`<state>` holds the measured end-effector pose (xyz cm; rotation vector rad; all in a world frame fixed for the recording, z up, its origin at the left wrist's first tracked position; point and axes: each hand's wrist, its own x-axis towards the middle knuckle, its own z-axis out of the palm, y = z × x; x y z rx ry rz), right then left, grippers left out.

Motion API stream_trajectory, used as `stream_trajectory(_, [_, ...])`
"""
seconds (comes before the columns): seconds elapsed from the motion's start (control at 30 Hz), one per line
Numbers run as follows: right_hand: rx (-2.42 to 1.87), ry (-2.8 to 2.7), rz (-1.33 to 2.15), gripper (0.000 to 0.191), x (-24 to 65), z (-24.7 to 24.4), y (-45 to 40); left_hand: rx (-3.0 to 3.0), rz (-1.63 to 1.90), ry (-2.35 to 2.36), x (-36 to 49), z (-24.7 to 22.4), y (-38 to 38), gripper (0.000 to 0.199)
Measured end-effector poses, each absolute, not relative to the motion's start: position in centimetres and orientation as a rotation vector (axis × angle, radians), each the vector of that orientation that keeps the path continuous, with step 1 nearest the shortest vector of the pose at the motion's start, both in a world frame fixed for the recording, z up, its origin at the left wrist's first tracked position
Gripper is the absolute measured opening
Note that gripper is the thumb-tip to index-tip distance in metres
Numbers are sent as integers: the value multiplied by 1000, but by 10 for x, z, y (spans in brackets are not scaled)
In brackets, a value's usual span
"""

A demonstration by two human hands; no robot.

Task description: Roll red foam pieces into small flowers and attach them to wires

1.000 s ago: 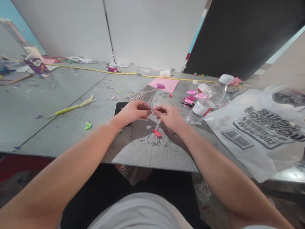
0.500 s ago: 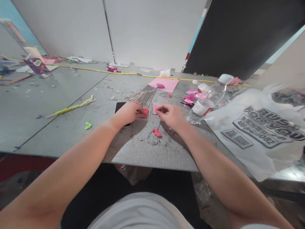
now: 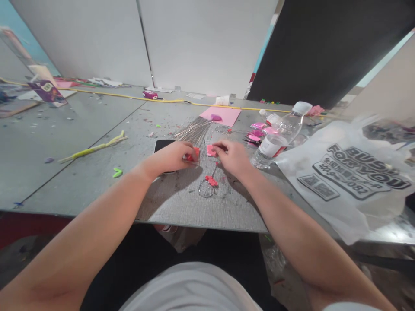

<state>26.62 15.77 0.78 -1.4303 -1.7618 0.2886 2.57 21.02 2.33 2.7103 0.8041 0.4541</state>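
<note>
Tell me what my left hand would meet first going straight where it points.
Past the red packet it holds, your left hand would probably meet the pink piece at your right hand, though depth is unclear.

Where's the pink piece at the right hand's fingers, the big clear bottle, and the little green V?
Pink piece [image 3: 209, 150]: head view, on its uncovered left side.
Clear bottle [image 3: 274, 145]: head view, on its label.
Green V [image 3: 117, 174]: head view, on its lower leg.

We ct. 2 hands [image 3: 175, 155] [image 3: 234, 159], 2 held reddish pcs [image 3: 196, 152] [image 3: 210, 150], 1 wire loop [image 3: 205, 190] near, 1 phone [image 3: 162, 144], 2 btls [image 3: 270, 146] [image 3: 273, 119], 1 bag [image 3: 350, 162] right, 1 pink sheet [image 3: 231, 115] far, 1 cord [image 3: 113, 93].
</note>
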Motion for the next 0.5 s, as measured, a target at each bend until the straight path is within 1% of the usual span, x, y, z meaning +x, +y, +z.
stream_trajectory(0.07, [-1418, -1761, 303, 11, 267, 7, 158, 2706, 373, 706, 26, 24, 209, 12])
stream_trajectory(0.13, [-1400, -1769, 323, 9, 267, 6, 158, 2708, 370, 672, 27, 24, 207, 14])
stream_trajectory(0.2, [-1367, -1801, 345, 9, 266, 5, 157, 2672, 460, 723, 31, 25, 205, 20])
stream_trajectory(0.27, [-1316, -1871, 333, 10, 263, 5, 156, 2505, 597, 850, 36, 25, 202, 29])
stream_trajectory(0.37, [-1281, -2021, 189, 14, 256, 4, 154, 2154, 685, 948, 45, 24, 197, 38])
stream_trajectory(0.5, [-1293, -2184, -24, 20, 252, 5, 152, 1930, 713, 961, 51, 20, 194, 38])
